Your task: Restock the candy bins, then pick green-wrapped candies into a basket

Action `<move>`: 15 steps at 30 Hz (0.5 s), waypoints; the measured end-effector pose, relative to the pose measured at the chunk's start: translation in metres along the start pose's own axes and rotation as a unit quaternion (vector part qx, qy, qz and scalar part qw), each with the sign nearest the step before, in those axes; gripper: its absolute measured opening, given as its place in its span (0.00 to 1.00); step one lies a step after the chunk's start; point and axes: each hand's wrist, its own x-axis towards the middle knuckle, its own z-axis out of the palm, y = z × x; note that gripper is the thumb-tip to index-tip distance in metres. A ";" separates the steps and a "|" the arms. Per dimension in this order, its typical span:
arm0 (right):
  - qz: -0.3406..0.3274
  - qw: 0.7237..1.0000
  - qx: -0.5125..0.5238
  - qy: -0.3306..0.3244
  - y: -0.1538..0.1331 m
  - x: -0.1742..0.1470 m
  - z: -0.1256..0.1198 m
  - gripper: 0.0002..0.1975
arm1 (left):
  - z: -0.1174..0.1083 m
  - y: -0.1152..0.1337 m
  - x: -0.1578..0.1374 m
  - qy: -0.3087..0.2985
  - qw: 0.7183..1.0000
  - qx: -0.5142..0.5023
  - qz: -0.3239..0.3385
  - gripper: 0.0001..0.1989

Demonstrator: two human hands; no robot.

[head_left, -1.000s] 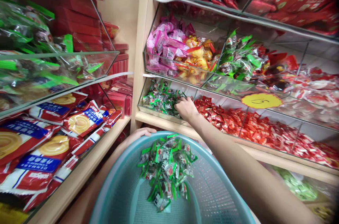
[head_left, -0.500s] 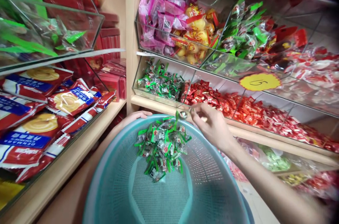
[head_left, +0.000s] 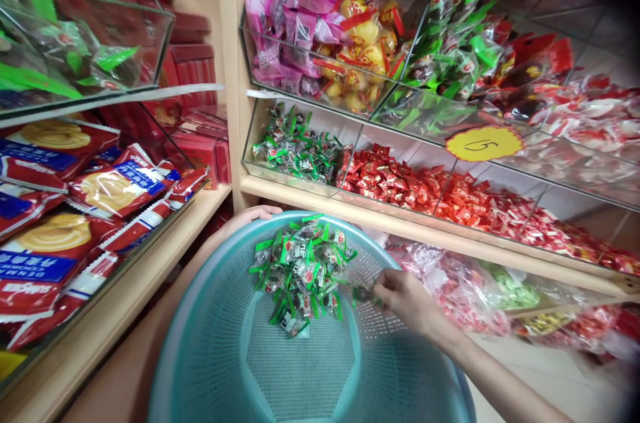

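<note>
A teal plastic mesh basket [head_left: 200,336] stands tilted in front of me, with a pile of green-and-clear wrapped candies [head_left: 303,263] toward its far side. My left hand [head_left: 257,213] reaches around the outside and grips the far-left rim; part of it is hidden behind the basket. Inside the right part of the basket, my right hand [head_left: 407,300] pinches one wrapped candy [head_left: 364,294], apart from the pile and slightly blurred.
A clear bin of similar green candies [head_left: 300,146] sits on the shelf ahead, beside red wrapped candies [head_left: 383,176]. Above hangs a yellow price tag [head_left: 484,143]. Red biscuit packets [head_left: 120,180] fill the left shelf. Bagged sweets [head_left: 450,280] lie below, right.
My right hand has moved down and toward me, from the far rim to inside the basket, with a candy in its fingers. My left hand stays on the rim.
</note>
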 end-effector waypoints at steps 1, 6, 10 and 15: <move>0.006 1.000 -0.017 -0.007 0.001 0.000 0.002 0.06 | -0.001 0.001 0.002 -0.013 1.000 0.007 -0.014 0.16; 0.024 0.997 -0.077 -0.016 0.007 0.006 0.016 0.08 | -0.005 0.005 0.007 -0.044 0.998 0.029 -0.041 0.17; 0.025 0.997 -0.067 0.007 0.016 0.017 0.026 0.09 | -0.005 0.004 0.006 -0.059 0.997 0.040 -0.033 0.16; 0.005 0.998 0.035 0.057 0.027 0.029 0.045 0.09 | -0.003 0.005 0.007 -0.047 0.997 0.047 0.025 0.17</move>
